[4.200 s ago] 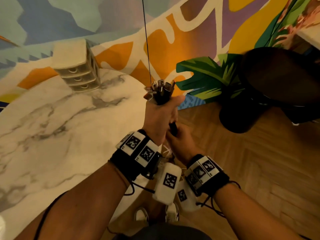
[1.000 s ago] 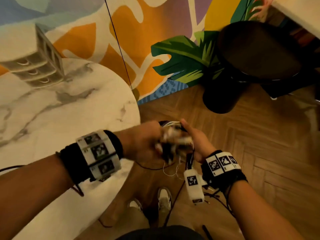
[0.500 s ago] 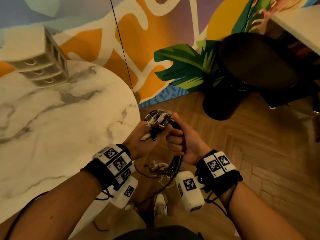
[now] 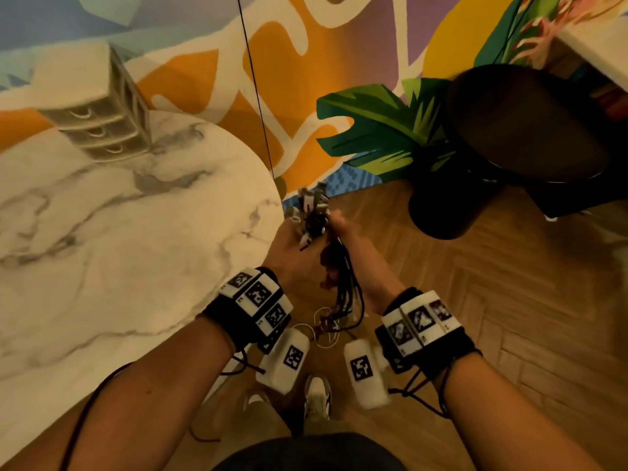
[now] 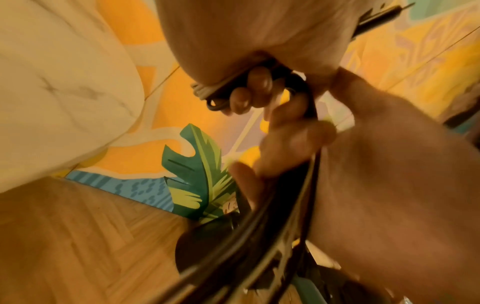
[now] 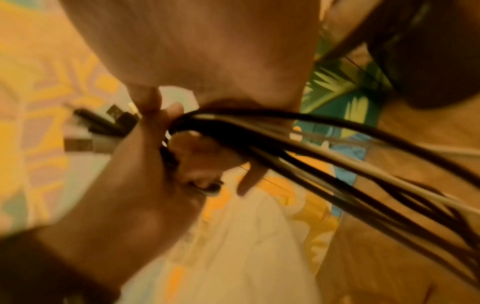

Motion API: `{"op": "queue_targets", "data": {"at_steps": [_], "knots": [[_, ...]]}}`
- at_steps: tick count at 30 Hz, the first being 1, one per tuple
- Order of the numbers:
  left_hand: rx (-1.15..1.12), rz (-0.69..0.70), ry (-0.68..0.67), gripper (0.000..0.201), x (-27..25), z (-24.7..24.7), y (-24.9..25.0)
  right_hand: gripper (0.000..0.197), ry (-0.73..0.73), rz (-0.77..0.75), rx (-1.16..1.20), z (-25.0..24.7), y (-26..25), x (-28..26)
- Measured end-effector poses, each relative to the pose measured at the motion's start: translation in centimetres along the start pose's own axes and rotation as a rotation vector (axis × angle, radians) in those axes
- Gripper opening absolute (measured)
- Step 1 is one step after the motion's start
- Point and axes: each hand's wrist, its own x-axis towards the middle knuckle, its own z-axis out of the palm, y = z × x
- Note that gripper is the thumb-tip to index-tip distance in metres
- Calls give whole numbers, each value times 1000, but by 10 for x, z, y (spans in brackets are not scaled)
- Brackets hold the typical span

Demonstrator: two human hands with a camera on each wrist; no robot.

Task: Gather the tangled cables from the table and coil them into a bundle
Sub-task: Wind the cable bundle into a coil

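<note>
Just off the right edge of the marble table (image 4: 129, 253), both hands hold the cable bundle (image 4: 345, 283) over the wooden floor. My left hand (image 4: 299, 239) grips its upper end, with a cluster of connectors (image 4: 314, 207) sticking up above the fist. My right hand (image 4: 343, 241) grips the same bundle right beside it. Dark and pale strands hang down between my wrists. In the left wrist view, curled fingers (image 5: 255, 82) wrap the cables (image 5: 272, 226). The blurred right wrist view shows the cables (image 6: 311, 152) fanning out from my right hand (image 6: 197, 144).
A small beige drawer unit (image 4: 98, 120) stands at the back of the table. A black round stool (image 4: 509, 137) stands to the right on the parquet floor (image 4: 509, 317). A thin black cord (image 4: 255, 86) hangs in front of the painted wall. My shoes (image 4: 316, 396) are below.
Over the last second my left wrist has turned upright, so the connectors now point up. The hands have stayed together on the bundle, and the loose strands now hang between my wrists.
</note>
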Motion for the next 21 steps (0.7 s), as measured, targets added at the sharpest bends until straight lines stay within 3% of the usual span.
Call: {"op": "queue_targets", "data": {"at_steps": [3,4,5,7,9,11,14,16,19,21], "knots": [[29,17,36,26,10,-4,0,23,70,-164,-303,-3,8,-7],[21,14,34,29,10,-3,1,17,73,-189,-382,-3,8,-8],[-4,-5,6,32,9,-1,4,15,89,-192,-407,-3,6,-7],[-37,-58,-115,40,7,4,6,11,62,-106,-234,-6,-3,-6],[-48,-127,-231,55,4,8,11,21,-92,21,8,-10,-11,-4],[-39,-156,-283,68,8,7,15,32,-225,86,100,-13,-13,-3],[27,-108,-271,48,13,2,12,19,-267,73,41,-9,-14,0],[36,-75,-238,36,13,0,8,5,-212,26,-19,-6,-14,1],[27,-39,-171,14,12,0,5,8,-79,-43,-127,-7,-4,1],[16,-37,-87,22,15,1,5,5,0,-80,-218,-3,3,-2]]}}
